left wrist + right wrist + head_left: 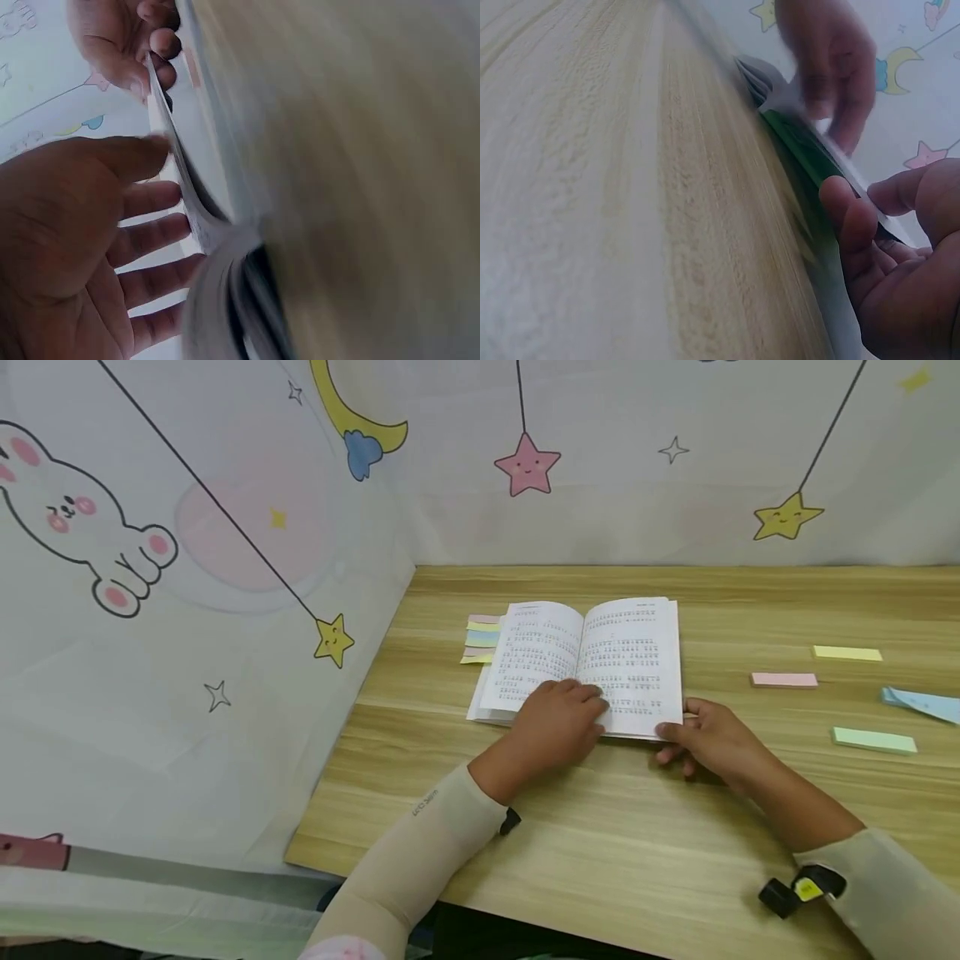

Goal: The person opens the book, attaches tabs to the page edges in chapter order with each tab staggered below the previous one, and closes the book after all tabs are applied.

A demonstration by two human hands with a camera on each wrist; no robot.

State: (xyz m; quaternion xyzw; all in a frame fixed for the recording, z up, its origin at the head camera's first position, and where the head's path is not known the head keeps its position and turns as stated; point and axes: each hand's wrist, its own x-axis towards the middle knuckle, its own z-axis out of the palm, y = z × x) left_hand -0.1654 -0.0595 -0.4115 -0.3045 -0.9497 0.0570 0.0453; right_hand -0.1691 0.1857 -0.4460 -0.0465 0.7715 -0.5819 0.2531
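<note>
An open book [630, 652] with printed white pages lies on the wooden table. My left hand [558, 722] rests on its pages near the lower part of the spine; in the left wrist view that hand [67, 240] has its fingers spread over the paper. At the lower right corner, my right hand [708, 739] pinches the book's edge, thumb on top and fingers beneath. The right wrist view shows the right hand [907, 255] gripping that edge, with a green cover [802, 146] underneath. Striped colored sticky tabs [482, 639] stick out from the book's left side.
On the table's right side lie a yellow sticky-note strip [847, 653], a pink one [783, 680], a green one [873, 741] and a blue one [922, 702] with a lifted end. A cartoon-printed white cloth [600, 527] borders the table [600, 843] behind and at left.
</note>
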